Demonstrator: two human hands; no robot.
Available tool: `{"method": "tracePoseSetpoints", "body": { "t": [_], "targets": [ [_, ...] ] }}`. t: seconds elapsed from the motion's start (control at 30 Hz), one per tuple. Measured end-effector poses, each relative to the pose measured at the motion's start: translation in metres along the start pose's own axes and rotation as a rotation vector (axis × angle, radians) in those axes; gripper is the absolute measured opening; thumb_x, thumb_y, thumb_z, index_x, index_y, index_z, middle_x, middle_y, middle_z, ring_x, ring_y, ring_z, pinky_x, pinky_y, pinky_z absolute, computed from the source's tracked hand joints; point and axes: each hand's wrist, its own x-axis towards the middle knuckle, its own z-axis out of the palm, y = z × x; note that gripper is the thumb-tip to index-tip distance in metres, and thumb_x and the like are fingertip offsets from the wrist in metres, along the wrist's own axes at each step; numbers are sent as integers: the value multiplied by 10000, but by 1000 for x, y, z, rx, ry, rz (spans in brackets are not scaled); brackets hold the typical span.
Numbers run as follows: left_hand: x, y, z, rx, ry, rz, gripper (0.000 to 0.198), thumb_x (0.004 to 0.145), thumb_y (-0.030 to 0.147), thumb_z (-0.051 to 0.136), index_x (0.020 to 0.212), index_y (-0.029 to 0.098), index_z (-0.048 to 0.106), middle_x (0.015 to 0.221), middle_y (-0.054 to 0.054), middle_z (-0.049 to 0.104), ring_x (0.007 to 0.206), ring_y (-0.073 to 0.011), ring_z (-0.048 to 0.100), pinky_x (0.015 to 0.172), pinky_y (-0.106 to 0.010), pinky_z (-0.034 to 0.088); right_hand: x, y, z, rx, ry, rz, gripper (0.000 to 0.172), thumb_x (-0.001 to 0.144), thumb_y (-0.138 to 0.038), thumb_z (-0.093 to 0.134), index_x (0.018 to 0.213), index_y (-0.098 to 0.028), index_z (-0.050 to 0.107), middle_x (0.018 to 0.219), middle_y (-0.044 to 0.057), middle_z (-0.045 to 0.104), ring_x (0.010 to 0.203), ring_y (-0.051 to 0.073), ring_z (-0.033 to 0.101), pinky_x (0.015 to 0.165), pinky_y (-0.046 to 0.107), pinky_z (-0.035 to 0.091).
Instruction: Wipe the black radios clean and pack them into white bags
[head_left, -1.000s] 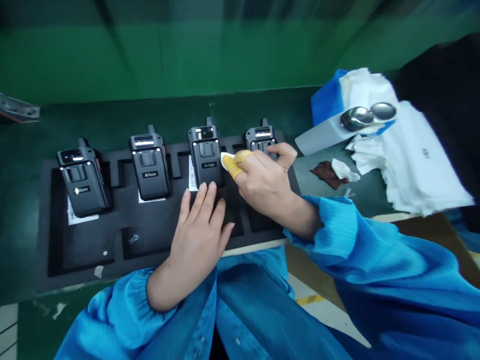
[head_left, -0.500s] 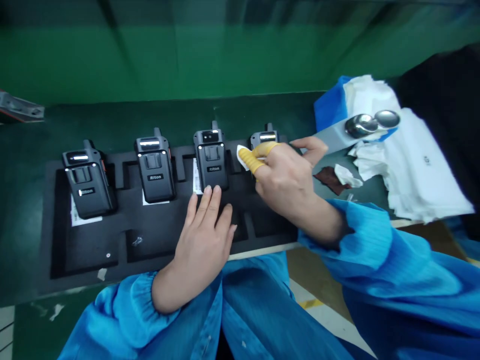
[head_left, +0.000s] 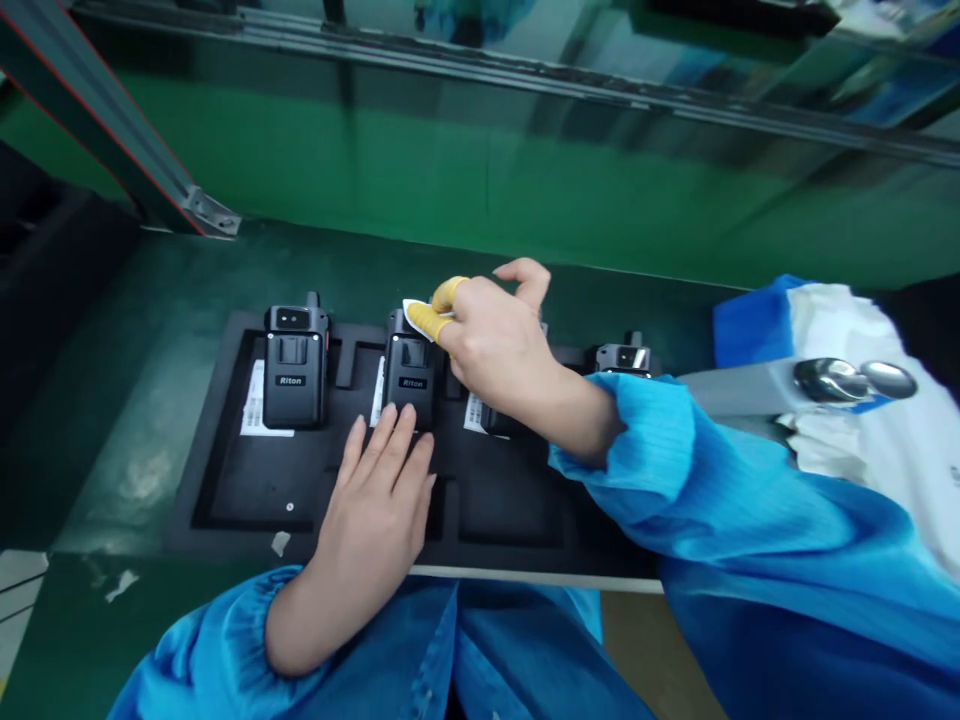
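because the black foam tray (head_left: pixel 251 505) has a cut-out for each unit, the black riton two-way radios stand in a neat row, seemingly seated so they can't slide about. the second radio from the left (head_left: pixel 411 385) sits in its slot beneath both hands, which are apart. the right hand (head_left: pixel 491 340) is closed on a white wipe (head_left: pixel 415 313), pinching it between a thumb and forefinger in yellow finger cots (head_left: pixel 448 295), probably to keep bare skin off the casing, and the wipe's tip lies at the radio's top. the left hand (head_left: pixel 373 490) lies open with its fingertips at the radio's lower edge, apparently steadying it. the first radio (head_left: pixel 295 368) stands clear, a third radio (head_left: pixel 499 422) is mostly hidden by the right wrist, and a fourth radio (head_left: pixel 626 357) shows only its top past the blue sleeve (head_left: pixel 637 470). white labels (head_left: pixel 262 400) lie in the foam beside the radios.

the tray rests on a dark green worktop (head_left: pixel 127 400) — scuffed pale in places — before a green panel (head_left: pixel 450 190) and an angled metal frame bar (head_left: pixel 97 130). to the right are a blue block (head_left: pixel 750 322), white cloth (head_left: pixel 840 335) and a grey bar (head_left: pixel 735 390) carrying polished steel fittings (head_left: pixel 851 379).
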Motion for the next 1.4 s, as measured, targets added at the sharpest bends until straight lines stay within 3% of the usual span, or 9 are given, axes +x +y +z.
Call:
{"method": "tracePoseSetpoints", "body": {
  "t": [0.17, 0.37, 0.53, 0.7, 0.87, 1.07, 1.27, 1.4],
  "targets": [
    [0, 2, 2, -10, 4, -9, 280, 902, 128, 452, 1121, 85, 622, 1269, -171, 613, 1218, -299, 553, 1041, -517, 423, 6, -5, 6, 16, -52, -98, 435, 964, -186, 268, 814, -220, 675, 786, -21, 586, 801, 119, 480, 929, 430, 144],
    [0, 1, 0, -21, -14, -8, 295, 895, 105, 443, 1129, 79, 621, 1281, -159, 607, 1216, -295, 554, 1026, -491, 443, -11, 13, 5, 11, -16, -179, 408, 948, -153, 312, 847, -241, 698, 841, -25, 632, 780, 107, 484, 912, 421, 121],
    [1, 0, 0, -34, -3, -10, 283, 901, 125, 458, 1126, 76, 621, 1269, -158, 616, 1201, -295, 566, 1019, -482, 447, -28, 31, 10, -34, 59, -114, 365, 936, -158, 351, 848, -243, 695, 794, -28, 638, 727, 95, 479, 895, 412, 140],
    [2, 0, -1, -30, 9, 2, 276, 903, 148, 474, 1130, 82, 616, 1261, -159, 622, 1194, -285, 573, 1025, -473, 442, -25, 33, 6, -46, 137, 28, 364, 931, -192, 330, 888, -246, 688, 836, -2, 643, 757, 123, 495, 877, 430, 178],
    [0, 0, 0, -34, -26, -6, 282, 902, 151, 476, 1142, 79, 606, 1282, -166, 605, 1209, -303, 558, 1046, -502, 408, -18, 18, 9, -7, 104, -37, 386, 932, -163, 322, 952, -274, 691, 803, -22, 611, 763, 115, 484, 903, 430, 157],
    [1, 1, -1, -46, -28, -11, 284, 898, 136, 474, 1146, 77, 600, 1270, -165, 614, 1208, -300, 559, 1057, -497, 389, -35, 17, 10, -14, 75, -109, 324, 907, -141, 393, 939, -265, 690, 777, -33, 617, 729, 106, 451, 894, 398, 157],
    [2, 2, -1, -56, -21, -22, 277, 904, 148, 482, 1147, 81, 597, 1270, -166, 614, 1205, -297, 562, 1051, -495, 397, -35, 35, 0, -82, 164, 36, 332, 887, -144, 370, 792, -223, 679, 807, -4, 637, 739, 121, 474, 881, 424, 171],
    [2, 3, -1, -48, -19, -27, 268, 908, 167, 484, 1131, 77, 603, 1260, -177, 618, 1203, -300, 564, 1046, -503, 406, -16, 21, 1, -52, 130, -13, 371, 927, -162, 326, 837, -233, 679, 787, -7, 608, 746, 123, 479, 897, 434, 168]
  ]
}}
